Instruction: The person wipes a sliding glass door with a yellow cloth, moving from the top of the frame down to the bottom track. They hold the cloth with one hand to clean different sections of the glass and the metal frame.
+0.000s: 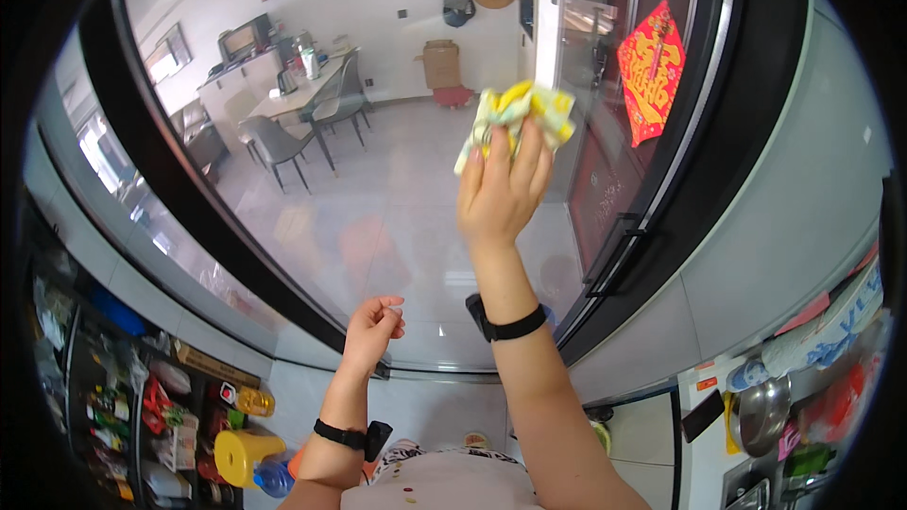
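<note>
My right hand (504, 188) is raised and presses a crumpled yellow, white and green patterned cloth (521, 113) against a large glass door panel (425, 241). The fingers point up, spread over the cloth's lower part. My left hand (374, 331) hangs lower, to the left, in front of the glass, its fingers loosely curled and nothing visible in them. A black band sits on each forearm. The glass has a wide black frame (212, 205) and, at the right, a black door handle (613, 255).
Shelves (134, 397) of bottles and bags, a yellow stool (244, 455) and a blue water bottle (275, 476) stand lower left. Lower right, a counter (698, 467) holds a steel bowl (762, 414) and a dark phone (703, 416). Through the glass show chairs (280, 142) and a table (287, 103).
</note>
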A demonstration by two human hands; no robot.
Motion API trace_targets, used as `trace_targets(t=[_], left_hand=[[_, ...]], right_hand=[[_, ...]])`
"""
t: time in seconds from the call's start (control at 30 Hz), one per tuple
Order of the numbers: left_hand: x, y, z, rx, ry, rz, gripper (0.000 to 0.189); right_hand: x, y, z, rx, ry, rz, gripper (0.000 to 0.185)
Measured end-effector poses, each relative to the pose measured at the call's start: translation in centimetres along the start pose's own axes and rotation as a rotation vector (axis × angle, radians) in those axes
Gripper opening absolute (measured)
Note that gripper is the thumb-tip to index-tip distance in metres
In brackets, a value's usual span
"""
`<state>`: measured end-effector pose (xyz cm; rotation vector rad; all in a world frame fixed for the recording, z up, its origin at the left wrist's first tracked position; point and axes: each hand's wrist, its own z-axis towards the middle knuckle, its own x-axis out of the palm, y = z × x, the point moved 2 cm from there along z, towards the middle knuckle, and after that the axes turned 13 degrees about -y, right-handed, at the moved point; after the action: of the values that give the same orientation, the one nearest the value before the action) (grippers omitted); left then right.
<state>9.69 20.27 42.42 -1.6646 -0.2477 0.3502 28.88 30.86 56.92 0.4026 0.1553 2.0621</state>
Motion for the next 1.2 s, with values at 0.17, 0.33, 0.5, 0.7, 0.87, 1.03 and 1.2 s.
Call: trace_targets(t=[0.17,0.33,0.5,0.7,0.87,1.03,1.2], left_hand=[[-0.3,0.7,3.2,0.002,0.059,-0.008,0.021],[-1.1,-1.1,5.2,0.026,0.180,0.074,0.020],[-1.6,-2.7,6.7,0.089,0.261,0.061,0.019],[0.1,-3.1,6.7,0.165,0.391,0.035,0.017],[0.6,-3.0,6.6,0.194,0.503,0.009,0.016],[-0.4,-3.7,7.3,0.190,0.445,0.030,0.016],[-0.8,-3.8,7.6,0.180,0.388,0.007,0.016]], right_hand=[[-3.6,-5.0,-13.3,0.166,-0.027,-0.151,0.029],[-8.0,-6.3,-25.1,0.959,-0.180,-0.285,0.028],[-4.5,-6.6,-19.3,0.987,-0.381,-0.389,0.027],[0.5,0.7,-1.7,0.346,-0.345,-0.211,0.028],[-2.4,-5.5,-10.8,0.442,-0.370,-0.371,0.036],[-8.5,-14.4,-26.9,0.892,-0.075,-0.668,0.037],[-7.2,-15.1,-19.4,0.929,-0.458,-0.636,0.038]])
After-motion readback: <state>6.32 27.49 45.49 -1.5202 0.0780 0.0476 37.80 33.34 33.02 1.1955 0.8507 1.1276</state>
